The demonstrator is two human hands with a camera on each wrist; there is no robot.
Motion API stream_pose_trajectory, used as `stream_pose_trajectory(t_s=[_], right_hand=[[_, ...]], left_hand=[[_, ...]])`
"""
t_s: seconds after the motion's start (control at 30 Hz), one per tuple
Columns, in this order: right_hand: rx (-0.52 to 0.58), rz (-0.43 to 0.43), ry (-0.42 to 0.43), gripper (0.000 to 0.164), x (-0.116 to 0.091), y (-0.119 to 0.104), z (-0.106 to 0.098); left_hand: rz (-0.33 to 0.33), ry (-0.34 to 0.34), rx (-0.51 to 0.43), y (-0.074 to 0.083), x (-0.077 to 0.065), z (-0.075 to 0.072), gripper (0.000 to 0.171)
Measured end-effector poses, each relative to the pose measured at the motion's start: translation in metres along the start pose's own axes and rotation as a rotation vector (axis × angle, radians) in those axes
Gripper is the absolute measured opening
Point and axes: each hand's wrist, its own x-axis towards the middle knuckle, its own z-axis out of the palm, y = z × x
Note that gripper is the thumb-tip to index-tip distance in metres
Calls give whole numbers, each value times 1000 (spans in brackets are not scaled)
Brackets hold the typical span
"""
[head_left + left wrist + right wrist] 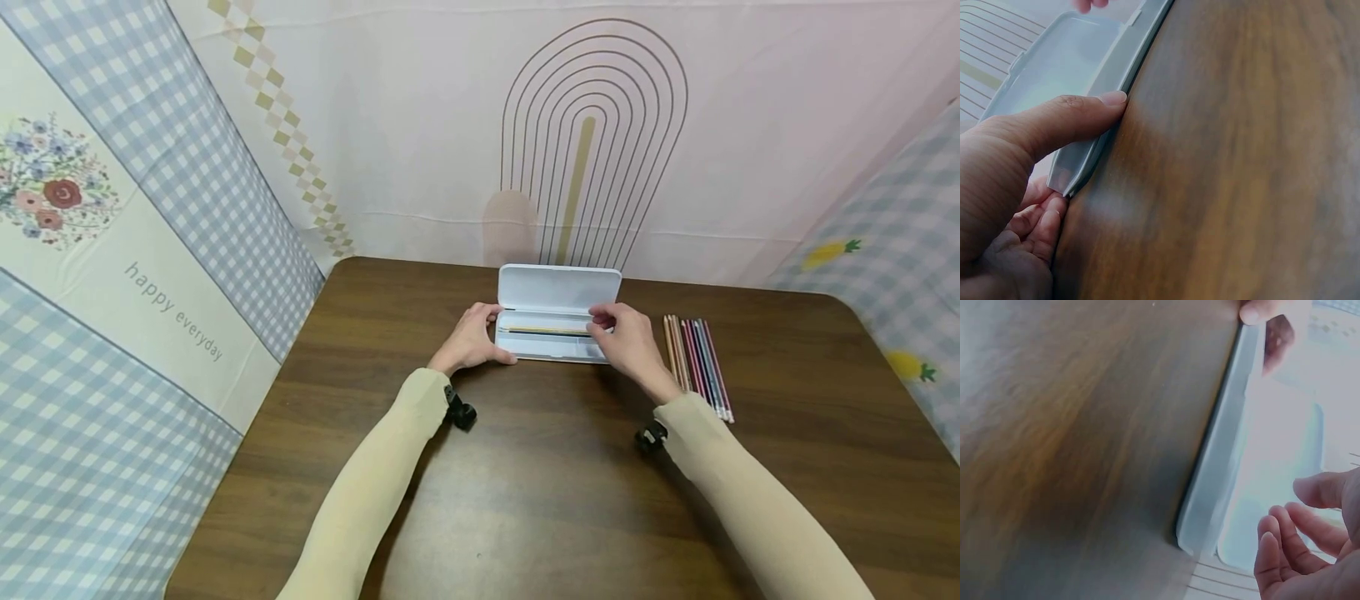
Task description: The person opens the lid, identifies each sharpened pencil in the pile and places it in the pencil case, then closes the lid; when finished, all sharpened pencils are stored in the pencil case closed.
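Note:
A pale blue-white pencil case (558,289) lies with its lid raised at the far side of the table. Inside its tray are a few pencils (543,331), one yellow and one dark. My left hand (472,337) holds the case's left end, the thumb (1085,119) on the front edge and the fingers at the end. Over the tray's right part is my right hand (630,340). In the right wrist view its thumb (1319,489) and bent fingers stand apart, nothing visible between them.
Several coloured pencils (697,358) lie side by side on the brown wooden table (525,475), right of the case. A patterned cloth (420,125) hangs behind the table's far edge. Each wrist carries a small black camera (461,412).

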Motion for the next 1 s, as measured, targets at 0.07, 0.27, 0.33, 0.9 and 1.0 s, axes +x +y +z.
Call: stream_pose_trajectory(t_s=[0.07,0.27,0.33,0.9,1.0], right_hand=[[3,12,7,28,-5,1,-6],[-25,31,52,26,-21,9,-24],[-38,37,69,26,-27,13,-29],[-207,199,126,37,-67,65,-74],[-227,233,92,39,-72,74,-80]], left_hand=[[3,-1,1,0,0,1,97],[6,0,-3,-1,1,1,98],[3,3,-4,-1,1,1,99],[-6,-1,1,1,-1,0,99],[-7,-3,3,1,-2,0,99]])
